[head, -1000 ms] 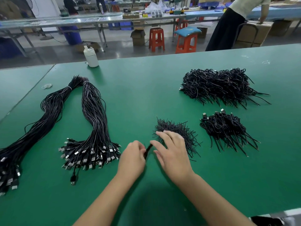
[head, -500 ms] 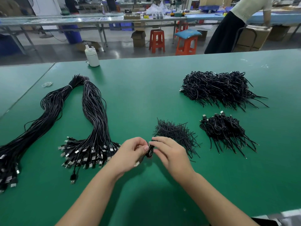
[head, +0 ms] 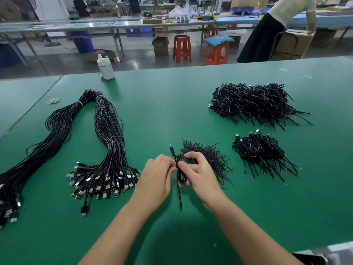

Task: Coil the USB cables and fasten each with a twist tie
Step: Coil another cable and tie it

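A coiled USB cable is gripped between the left hand and right hand, above the green table. Just behind it lies a heap of twist ties. Two piles of tied cables are seen to its right, two long loose bundles to its left. A white bottle stands at the table's far edge; two orange stools are seen beyond it.

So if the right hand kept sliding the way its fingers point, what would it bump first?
The right hand points up and left, toward the coiled cable it already holds. Just past that sits the left hand, so probably that, though depth is hard to judge.
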Motion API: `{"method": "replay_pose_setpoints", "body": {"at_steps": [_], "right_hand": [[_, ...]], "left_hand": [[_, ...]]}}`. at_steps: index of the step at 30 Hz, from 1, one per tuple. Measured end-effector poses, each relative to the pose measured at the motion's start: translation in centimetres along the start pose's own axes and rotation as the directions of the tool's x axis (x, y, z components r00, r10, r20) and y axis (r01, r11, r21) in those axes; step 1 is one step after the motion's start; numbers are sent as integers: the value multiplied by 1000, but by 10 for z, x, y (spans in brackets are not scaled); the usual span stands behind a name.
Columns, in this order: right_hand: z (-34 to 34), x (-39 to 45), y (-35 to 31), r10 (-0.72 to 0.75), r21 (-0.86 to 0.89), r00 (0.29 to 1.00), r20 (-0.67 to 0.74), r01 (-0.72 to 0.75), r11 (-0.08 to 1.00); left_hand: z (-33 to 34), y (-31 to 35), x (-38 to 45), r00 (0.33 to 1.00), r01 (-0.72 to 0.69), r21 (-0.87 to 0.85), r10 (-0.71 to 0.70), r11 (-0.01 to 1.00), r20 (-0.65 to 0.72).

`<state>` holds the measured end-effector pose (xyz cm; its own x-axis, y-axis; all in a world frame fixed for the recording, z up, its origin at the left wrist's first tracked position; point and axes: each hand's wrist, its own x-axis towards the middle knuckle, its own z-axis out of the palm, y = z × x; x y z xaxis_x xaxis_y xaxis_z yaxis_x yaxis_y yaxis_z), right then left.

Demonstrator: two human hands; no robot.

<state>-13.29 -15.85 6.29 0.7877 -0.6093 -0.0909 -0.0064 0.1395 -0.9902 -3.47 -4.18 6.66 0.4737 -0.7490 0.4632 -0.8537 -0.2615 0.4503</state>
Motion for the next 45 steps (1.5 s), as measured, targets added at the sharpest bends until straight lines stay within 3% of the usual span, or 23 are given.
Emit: {"method": "replay_pose_setpoints", "body": {"at_steps": [5, 9, 13, 16, 19, 21, 26, 29, 36, 45], "right_hand": [[-5, 0, 2, 9, 78, 995, 99, -17, 997], [-12, -1, 2, 13, 139, 983, 181, -38, 990], [-10, 0, 3, -52, 23, 982, 182, 49, 999], [-11, 2, 3, -111, -138, 988, 105, 125, 982], [-12, 2, 3, -79, -250, 992, 95, 100, 963], [-10, 2, 3, -37, -193, 995, 92, 54, 980], [-8, 3, 4, 47, -87, 994, 99, -38, 996], [-10, 4, 3, 50, 4, 995, 85, -51, 999], [-11, 5, 7, 24, 57, 993, 117, -30, 998], [-24, -2, 4, 93, 52, 965, 247, -109, 993]], "left_hand": [[1, -3, -2, 978, -201, 162, 207, 966, -26], [0, -5, -4, 998, -31, 15, 32, 999, -47], [-1, -3, -1, 992, 116, -171, -124, 979, -37], [-2, 0, -1, 992, 123, -205, -128, 971, -13], [-1, 2, -3, 994, 102, -202, -109, 974, -22], [2, 1, -4, 997, 57, -158, -63, 986, -38], [8, -4, -5, 980, -188, 169, 196, 968, -32], [11, -6, -6, 962, -254, 205, 269, 945, -49], [8, -1, -5, 999, 34, -163, -39, 986, -27], [5, -5, -1, 992, 109, -185, -96, 977, 78]]}}
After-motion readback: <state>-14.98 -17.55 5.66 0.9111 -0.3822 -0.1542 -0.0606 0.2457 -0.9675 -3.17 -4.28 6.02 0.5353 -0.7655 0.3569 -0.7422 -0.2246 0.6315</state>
